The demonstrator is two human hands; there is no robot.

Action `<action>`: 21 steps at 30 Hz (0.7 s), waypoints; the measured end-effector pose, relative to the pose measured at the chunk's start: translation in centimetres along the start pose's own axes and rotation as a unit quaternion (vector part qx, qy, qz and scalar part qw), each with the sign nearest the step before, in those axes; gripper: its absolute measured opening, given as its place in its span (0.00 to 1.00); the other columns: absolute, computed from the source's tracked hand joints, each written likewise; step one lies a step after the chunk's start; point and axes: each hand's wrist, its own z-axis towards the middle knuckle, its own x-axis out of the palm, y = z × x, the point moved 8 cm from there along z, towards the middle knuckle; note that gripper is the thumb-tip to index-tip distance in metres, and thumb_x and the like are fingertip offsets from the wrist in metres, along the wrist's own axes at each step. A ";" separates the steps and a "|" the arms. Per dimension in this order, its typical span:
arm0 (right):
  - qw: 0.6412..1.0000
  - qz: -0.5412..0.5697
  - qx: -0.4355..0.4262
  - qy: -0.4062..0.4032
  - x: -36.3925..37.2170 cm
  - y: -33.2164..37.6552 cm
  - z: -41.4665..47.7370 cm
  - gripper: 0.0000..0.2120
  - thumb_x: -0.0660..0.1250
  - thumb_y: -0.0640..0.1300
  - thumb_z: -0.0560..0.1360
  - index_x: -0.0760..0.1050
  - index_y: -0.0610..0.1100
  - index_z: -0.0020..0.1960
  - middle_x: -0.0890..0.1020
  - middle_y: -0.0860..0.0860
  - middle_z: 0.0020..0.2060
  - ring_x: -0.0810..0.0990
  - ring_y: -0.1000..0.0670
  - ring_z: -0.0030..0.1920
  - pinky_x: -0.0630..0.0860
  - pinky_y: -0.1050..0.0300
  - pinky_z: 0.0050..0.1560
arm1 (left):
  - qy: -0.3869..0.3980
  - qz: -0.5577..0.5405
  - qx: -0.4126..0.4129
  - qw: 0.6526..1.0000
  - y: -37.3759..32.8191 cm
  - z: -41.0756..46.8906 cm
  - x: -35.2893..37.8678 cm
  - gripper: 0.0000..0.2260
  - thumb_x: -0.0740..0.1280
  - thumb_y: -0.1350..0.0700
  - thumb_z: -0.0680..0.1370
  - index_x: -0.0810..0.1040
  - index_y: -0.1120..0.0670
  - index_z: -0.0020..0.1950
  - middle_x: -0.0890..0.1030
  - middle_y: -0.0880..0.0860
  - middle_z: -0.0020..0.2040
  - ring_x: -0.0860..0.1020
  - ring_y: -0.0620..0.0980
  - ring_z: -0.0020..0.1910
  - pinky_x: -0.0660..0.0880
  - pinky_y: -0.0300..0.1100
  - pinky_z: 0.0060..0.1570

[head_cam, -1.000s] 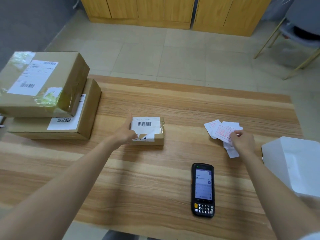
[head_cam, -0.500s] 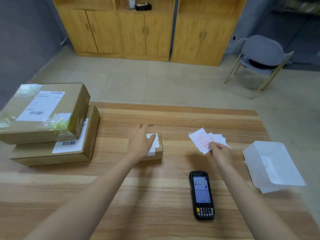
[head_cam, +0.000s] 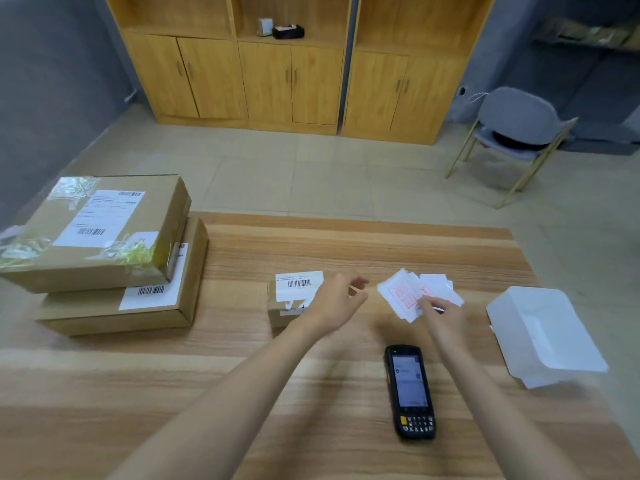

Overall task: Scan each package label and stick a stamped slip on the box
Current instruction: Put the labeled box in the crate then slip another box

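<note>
On the striped wooden table (head_cam: 346,393), the right hand (head_cam: 445,315) pinches a fan of white slips stamped in red (head_cam: 414,294). The left hand (head_cam: 337,306), fingers spread and holding nothing, hovers between those slips and the small brown cardboard box with a barcode label (head_cam: 294,299). The black handheld scanner (head_cam: 410,391) lies nearer the person.

Wooden table (head_cam: 242,393): boxes (head_cam: 114,306), scanner (head_cam: 410,393), tray (head_cam: 543,337).
</note>
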 end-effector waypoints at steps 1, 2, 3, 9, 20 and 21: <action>1.000 0.011 -0.016 0.006 0.5 0.7 -0.7 0.08 0.66 0.42 0.76 0.81 0.41 0.51 0.80 0.50 0.46 0.76 0.51 0.47 0.68 0.60 0.46 | 0.011 -0.013 0.002 1.000 -0.6 0.1 0.5 0.14 0.64 0.59 0.78 0.76 0.58 0.63 0.79 0.54 0.58 0.78 0.51 0.53 0.72 0.41 0.55; 0.999 0.024 -0.034 0.015 0.9 1.6 -1.3 0.07 0.66 0.43 0.76 0.81 0.42 0.50 0.81 0.51 0.45 0.77 0.52 0.47 0.69 0.61 0.45 | 0.021 -0.026 0.004 0.999 -1.1 0.1 0.9 0.14 0.64 0.58 0.78 0.76 0.58 0.63 0.79 0.54 0.59 0.78 0.51 0.53 0.72 0.40 0.54; 0.998 0.036 -0.054 0.027 1.3 2.4 -2.0 0.05 0.67 0.43 0.76 0.81 0.44 0.47 0.82 0.53 0.44 0.78 0.53 0.46 0.70 0.63 0.43 | 0.028 -0.039 0.006 0.999 -1.6 0.1 1.3 0.15 0.64 0.57 0.78 0.75 0.58 0.64 0.79 0.53 0.59 0.78 0.51 0.54 0.71 0.39 0.54; 0.985 0.050 -0.152 0.068 2.5 6.1 -5.5 0.07 0.66 0.50 0.76 0.83 0.51 0.43 0.84 0.58 0.38 0.80 0.62 0.42 0.73 0.70 0.42 | 0.020 -0.108 0.010 0.994 -3.1 -0.1 1.1 0.15 0.64 0.53 0.79 0.75 0.58 0.63 0.80 0.54 0.59 0.79 0.50 0.55 0.72 0.36 0.50; 0.974 0.124 -0.168 0.088 3.3 6.8 -7.1 0.06 0.73 0.38 0.70 0.82 0.48 0.42 0.85 0.54 0.38 0.83 0.58 0.38 0.77 0.68 0.41 | -0.005 -0.146 0.000 0.989 -1.2 -1.3 -1.0 0.08 0.67 0.63 0.75 0.79 0.59 0.54 0.81 0.59 0.47 0.80 0.50 0.37 0.77 0.41 0.43; 0.973 0.129 -0.163 0.095 3.5 6.7 -7.0 0.06 0.72 0.37 0.70 0.82 0.46 0.44 0.85 0.54 0.39 0.82 0.58 0.37 0.77 0.67 0.42 | -0.005 -0.147 -0.003 0.989 -1.0 -1.4 -1.2 0.08 0.67 0.64 0.75 0.79 0.59 0.54 0.81 0.58 0.46 0.81 0.51 0.37 0.78 0.42 0.43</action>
